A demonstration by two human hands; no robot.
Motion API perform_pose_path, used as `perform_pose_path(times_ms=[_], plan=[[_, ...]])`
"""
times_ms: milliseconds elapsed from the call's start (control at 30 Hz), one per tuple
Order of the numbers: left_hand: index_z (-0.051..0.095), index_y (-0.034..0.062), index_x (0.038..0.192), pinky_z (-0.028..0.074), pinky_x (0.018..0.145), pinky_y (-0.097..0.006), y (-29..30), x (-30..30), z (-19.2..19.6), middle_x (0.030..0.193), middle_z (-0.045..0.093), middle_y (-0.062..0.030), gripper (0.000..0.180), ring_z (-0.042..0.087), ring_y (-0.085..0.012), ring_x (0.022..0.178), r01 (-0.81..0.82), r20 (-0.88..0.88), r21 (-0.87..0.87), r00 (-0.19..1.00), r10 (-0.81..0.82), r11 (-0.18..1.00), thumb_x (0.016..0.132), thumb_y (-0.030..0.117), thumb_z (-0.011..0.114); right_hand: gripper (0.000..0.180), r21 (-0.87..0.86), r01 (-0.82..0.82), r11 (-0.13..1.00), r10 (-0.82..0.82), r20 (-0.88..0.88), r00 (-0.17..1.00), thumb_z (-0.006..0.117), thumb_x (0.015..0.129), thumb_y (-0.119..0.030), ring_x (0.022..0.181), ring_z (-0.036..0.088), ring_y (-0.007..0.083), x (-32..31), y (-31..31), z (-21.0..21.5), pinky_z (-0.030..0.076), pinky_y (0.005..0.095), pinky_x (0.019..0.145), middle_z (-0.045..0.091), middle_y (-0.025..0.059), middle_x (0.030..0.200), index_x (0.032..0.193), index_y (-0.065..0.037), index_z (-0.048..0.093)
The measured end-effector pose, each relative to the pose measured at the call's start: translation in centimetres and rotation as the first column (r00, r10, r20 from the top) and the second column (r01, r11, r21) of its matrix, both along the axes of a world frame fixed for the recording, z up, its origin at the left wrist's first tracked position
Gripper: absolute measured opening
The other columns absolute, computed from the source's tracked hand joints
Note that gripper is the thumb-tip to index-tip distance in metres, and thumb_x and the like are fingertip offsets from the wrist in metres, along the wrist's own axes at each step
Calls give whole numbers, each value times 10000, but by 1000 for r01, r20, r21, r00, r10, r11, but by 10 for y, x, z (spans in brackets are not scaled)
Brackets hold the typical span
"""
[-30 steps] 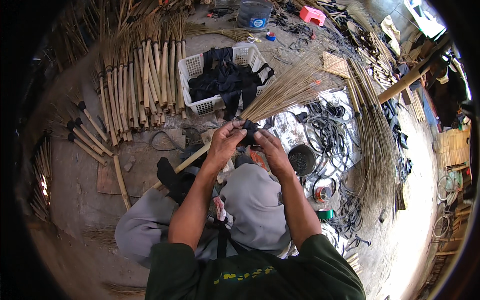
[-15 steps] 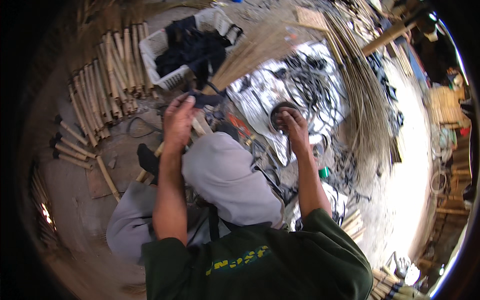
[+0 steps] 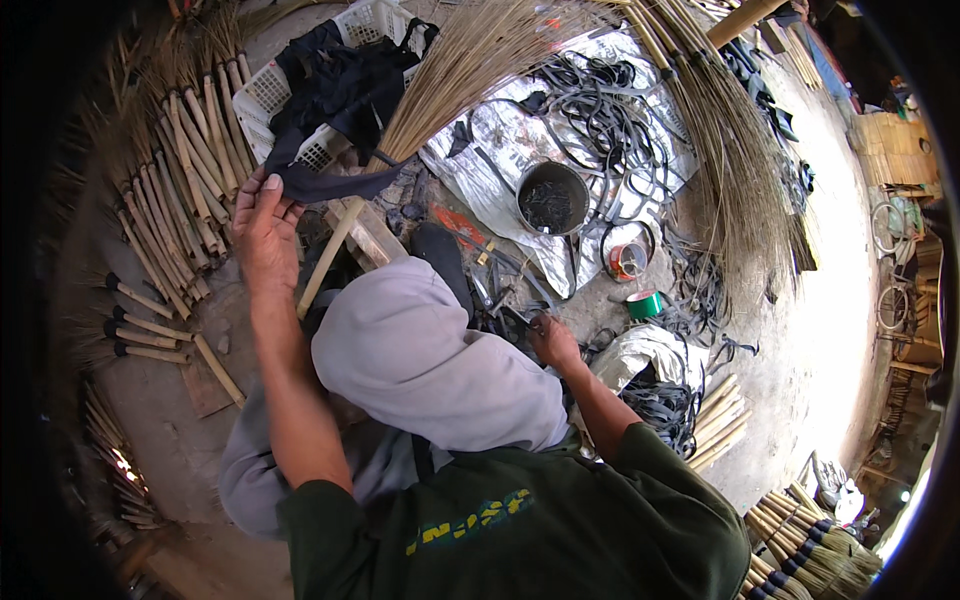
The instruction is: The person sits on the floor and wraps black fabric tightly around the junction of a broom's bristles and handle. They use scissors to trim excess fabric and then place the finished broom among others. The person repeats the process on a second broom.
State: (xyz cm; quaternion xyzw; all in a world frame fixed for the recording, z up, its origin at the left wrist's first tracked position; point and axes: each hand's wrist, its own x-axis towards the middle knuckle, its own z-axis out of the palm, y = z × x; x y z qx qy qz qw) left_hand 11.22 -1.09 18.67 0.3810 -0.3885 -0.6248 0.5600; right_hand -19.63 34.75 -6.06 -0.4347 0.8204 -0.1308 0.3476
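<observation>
Nearest the camera, the person's green sleeves and grey-trousered knee fill the lower middle of the view, and the two forearms fan out from there to either side of the knee. The right hand lies low and close, just past the knee, its fingers curled around something small and dark among the loose black straps on the ground; what it grips is too small to name, and whether the fingers are fully closed cannot be told. The left hand reaches farther out and up to the left, its fingers pinched shut on the end of a black strip. That strip runs rightward from the fingertips to the neck of the broom, where it wraps the bundle. The broom's long axis slants from lower left to upper right: its pale wooden handle passes just beside the left hand, and its straw head spreads away toward the far top of the view. So the left hand is the one on the binding, with the wrap point a little beyond and to the right of its fingers, while the right hand sits well apart from it, across the knee. Beyond lie a white basket of dark cloth, a row of finished handles, a dark pot and a green tape roll
</observation>
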Motion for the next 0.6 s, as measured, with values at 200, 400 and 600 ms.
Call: perform_pose_path(times_ms=[200,400,600], plan=[[639,84,1305,526,935,-394,-8,11,20,1206,705,-78,299,664,-205,1107,-75,-20,-21,997,74,997,1017,151,688,414,154,-110,982,139,-193,971,728,848,-161,1211,611,374,4,-5,-17,522,536,974,630,147,1250,1234,-95,595],[606,39,1362,542,948,-374,3,14,2,1209,717,-97,354,695,-201,1077,32,30,42,999,-33,999,1027,139,663,406,-115,4,993,-16,-104,994,709,871,-171,1187,583,418,-15,10,-13,484,509,1003,616,183,1228,1240,-55,584],[612,96,1386,520,956,-383,10,6,-15,1249,711,-62,375,678,-194,1107,5,41,99,999,-9,995,1021,159,670,377,-277,-42,960,-73,-392,917,697,892,-187,1107,605,446,-29,16,22,499,550,927,635,217,1169,1222,-65,562]])
